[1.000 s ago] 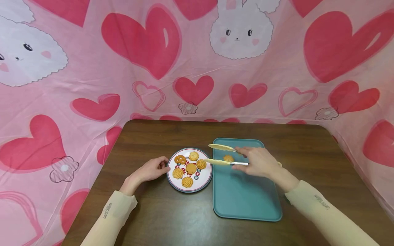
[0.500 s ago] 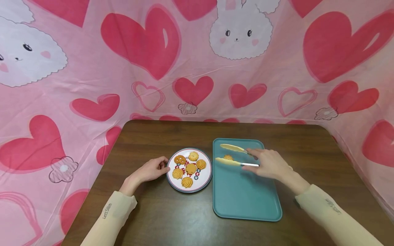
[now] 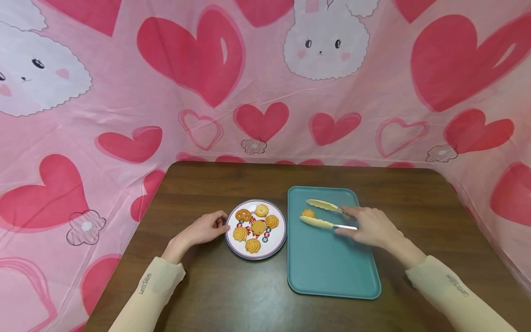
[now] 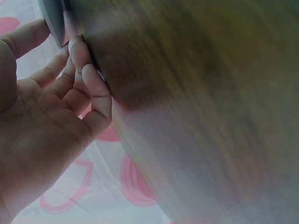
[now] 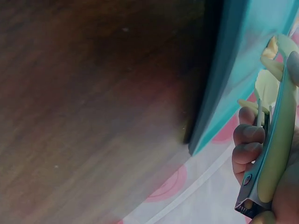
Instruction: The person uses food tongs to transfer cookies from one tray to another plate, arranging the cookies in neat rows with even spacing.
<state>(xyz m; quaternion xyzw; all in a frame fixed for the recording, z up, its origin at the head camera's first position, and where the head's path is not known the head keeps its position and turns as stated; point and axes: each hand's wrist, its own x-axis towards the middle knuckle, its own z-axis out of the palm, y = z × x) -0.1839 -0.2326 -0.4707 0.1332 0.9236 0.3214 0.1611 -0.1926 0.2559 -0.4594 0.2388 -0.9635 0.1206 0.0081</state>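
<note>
My right hand (image 3: pixel 371 227) grips a pair of tongs (image 3: pixel 318 222) with cream-coloured tips and metal arms. The tongs' arms are spread, with one cookie (image 3: pixel 308 213) on the teal tray (image 3: pixel 332 267) at their tips; whether they touch it I cannot tell. In the right wrist view, the tongs (image 5: pixel 275 154) lie along the palm with fingers curled around them. At the left, my left hand (image 3: pixel 206 228) pinches the rim of a round white plate (image 3: pixel 270 242) between thumb and fingers. Several cookies (image 3: pixel 252 245) and a pretzel-shaped one (image 3: pixel 243 215) lie on this plate.
The brown wooden table (image 3: pixel 199 286) carries the plate and the tray side by side, the tray just right of the plate. Behind the table's far edge hangs a pink cloth (image 3: pixel 265 83) with hearts and rabbits.
My right hand has moved right with the tongs, from beside the plate's edge to over the tray, and their tips now flank the cookie there. My left hand has stayed at the plate.
</note>
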